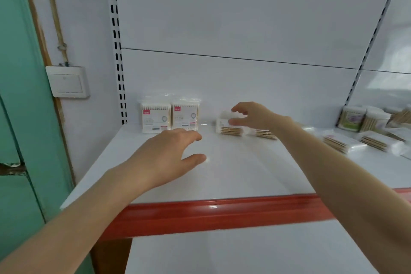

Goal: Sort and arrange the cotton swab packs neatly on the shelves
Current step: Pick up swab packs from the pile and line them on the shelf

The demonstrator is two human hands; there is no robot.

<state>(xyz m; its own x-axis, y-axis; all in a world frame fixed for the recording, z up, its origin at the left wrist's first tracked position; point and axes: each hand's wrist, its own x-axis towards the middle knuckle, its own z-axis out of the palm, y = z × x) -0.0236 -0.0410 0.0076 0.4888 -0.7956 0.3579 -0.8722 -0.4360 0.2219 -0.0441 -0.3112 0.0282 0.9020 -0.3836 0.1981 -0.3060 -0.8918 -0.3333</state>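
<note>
**LYING PACK: HOLD POINTS AND HANDLING**

Clock reference: 12 o'clock is the back panel; 6 o'clock is the red front edge of the shelf.

**Location.** Two upright packs stand side by side against the back panel at 11 o'clock. The lying pack rests flat near the back at 12 o'clock. More loose packs lie scattered from 1 to 3 o'clock, and round tubs stand at far 3 o'clock.

**Grip state.**
- My left hand hovers over the shelf at 6 o'clock of the upright packs, fingers spread wide and holding nothing.
- My right hand is at the lying pack, thumb and forefinger parted about its white end. Blur prevents me from telling whether they pinch it.

**Handling (judged).**
- The pack looks light, wrapped in thin, slick film.
- The wooden sticks inside should stiffen it lengthwise.
- I should grasp across the stick bundle at mid-length, not by the loose film edge, which would likely crumple and let the pack swing.
- Moderate pressure is enough, as hard squeezing may shift or snap the sticks.
- Stood upright, the pack will probably tip easily, so my left hand can steady it.
</note>
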